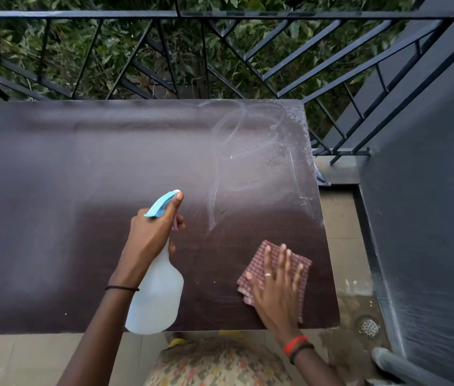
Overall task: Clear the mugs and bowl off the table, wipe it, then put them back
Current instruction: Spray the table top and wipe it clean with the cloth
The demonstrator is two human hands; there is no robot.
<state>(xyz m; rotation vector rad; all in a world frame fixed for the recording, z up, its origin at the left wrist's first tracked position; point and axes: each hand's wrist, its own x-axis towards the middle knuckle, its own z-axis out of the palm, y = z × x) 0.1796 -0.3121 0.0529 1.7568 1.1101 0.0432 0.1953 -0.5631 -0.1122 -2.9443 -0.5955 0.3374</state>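
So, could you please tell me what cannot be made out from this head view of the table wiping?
- Mugs and bowl: nowhere in the head view; where they were put cannot be told.
- Spray bottle: its neck and trigger are covered by the left hand.
- Cloth: its middle is hidden under the flat right hand.
- Table: the left end is cut off by the frame edge.
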